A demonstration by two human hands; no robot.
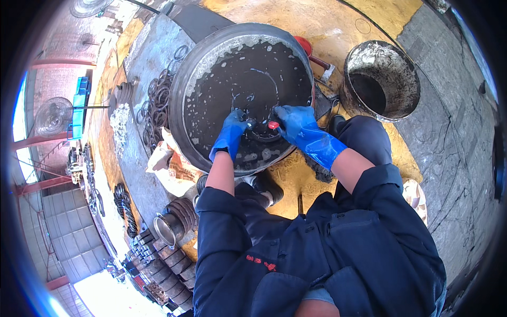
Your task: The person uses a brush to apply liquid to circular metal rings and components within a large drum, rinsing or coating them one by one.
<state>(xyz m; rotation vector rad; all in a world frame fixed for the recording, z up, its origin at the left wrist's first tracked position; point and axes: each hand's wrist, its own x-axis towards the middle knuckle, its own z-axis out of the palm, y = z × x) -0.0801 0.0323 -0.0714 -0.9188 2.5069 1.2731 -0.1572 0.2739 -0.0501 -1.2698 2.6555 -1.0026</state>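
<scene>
A wide round tub (178,105) of dark grey liquid stands in front of me, pale froth clinging along its far and left edges. Both my hands wear long blue rubber gloves and work low over its near half. My left hand (233,130) has its fingers curled at the liquid's surface; whatever they hold is hidden. Gripped in my right hand (297,122) is a small tool with a red end (273,125), its remainder out of sight. Between the hands, part of a dark curved rim (264,139) shows at the surface. Thin light curved lines lie beyond them.
At the right stands a deep, stained bucket (381,79) with dark residue inside. A red-handled tool (320,62) lies between it and the tub. Several dark rings (157,100) are heaped left of the tub. Stacked metal parts (169,264) and a metal pot-like piece (165,231) sit at lower left.
</scene>
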